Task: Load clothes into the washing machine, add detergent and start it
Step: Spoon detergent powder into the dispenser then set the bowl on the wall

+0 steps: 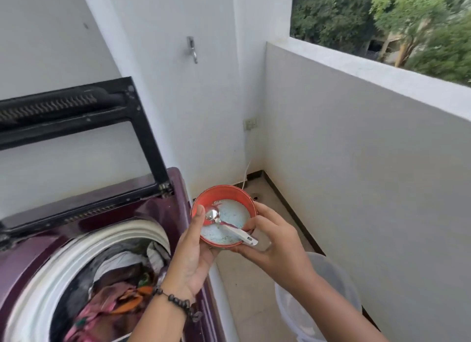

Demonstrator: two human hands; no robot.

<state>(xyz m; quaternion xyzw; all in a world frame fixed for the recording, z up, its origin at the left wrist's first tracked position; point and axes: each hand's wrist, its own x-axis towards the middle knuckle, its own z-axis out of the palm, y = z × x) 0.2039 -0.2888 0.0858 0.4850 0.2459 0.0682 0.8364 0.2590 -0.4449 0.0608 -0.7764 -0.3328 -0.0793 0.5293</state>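
Note:
A maroon top-loading washing machine (158, 214) stands at the left with its black-framed lid (142, 127) raised. Mixed clothes (119, 290) fill its drum. To the right of the machine, my left hand (191, 260) holds a red bowl (224, 192) of pale blue-white detergent powder (234, 214) from its near left side. My right hand (275, 242) supports the bowl's right side and pinches the white handle of a metal spoon (212, 214). The spoon's head rests inside the bowl, on the powder.
A white laundry basket (328, 290) stands on the floor below my right arm. White balcony walls close in at the back and right, with a tap (191, 48) and a wall socket (250, 124). Tiled floor (275, 206) lies between.

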